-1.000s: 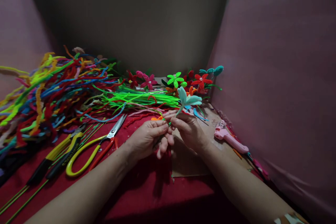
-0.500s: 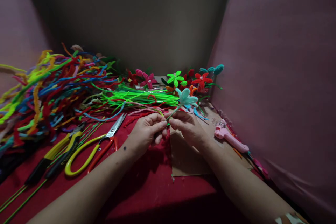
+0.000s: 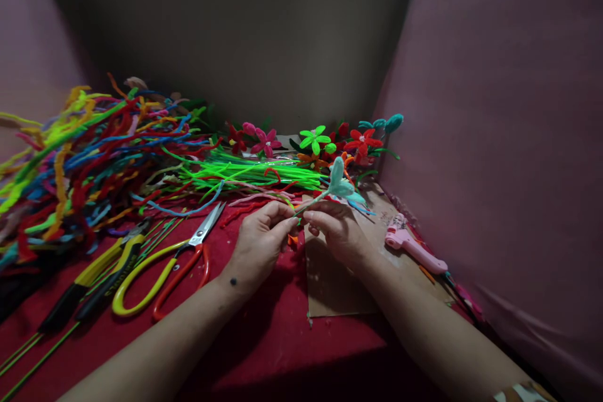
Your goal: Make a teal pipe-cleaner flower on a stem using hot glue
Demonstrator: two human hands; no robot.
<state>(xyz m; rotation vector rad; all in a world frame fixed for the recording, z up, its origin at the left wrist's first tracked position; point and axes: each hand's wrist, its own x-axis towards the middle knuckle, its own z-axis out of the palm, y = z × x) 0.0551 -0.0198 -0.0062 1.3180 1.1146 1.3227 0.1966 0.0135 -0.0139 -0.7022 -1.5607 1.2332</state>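
A pale mint pipe-cleaner flower (image 3: 340, 181) points up and to the right, its stem running down to my fingertips. My left hand (image 3: 266, 235) pinches the lower end of that stem between thumb and fingers. Close beside it, my right hand (image 3: 334, 226) grips the stem a little nearer the bloom, thumb against fingers. Both hands are above the near-left edge of a brown cardboard sheet (image 3: 339, 292). Scissors (image 3: 198, 239) with yellow and red handles lie left of my left hand, blades partly apart. My fingers hide part of the stem.
Yellow-and-black pliers (image 3: 110, 276) rest on thin green wires at left. A tangled heap of coloured pipe cleaners (image 3: 85, 163) fills the far left, beside a green bundle (image 3: 254, 173). Finished flowers (image 3: 315, 138) line the back. A pink glue gun (image 3: 414, 248) lies right, near the pink wall.
The flower has turned about its stem, so its petals now show from another side. My left hand's lower fingers have curled out of sight, and an orange bit shows beneath.
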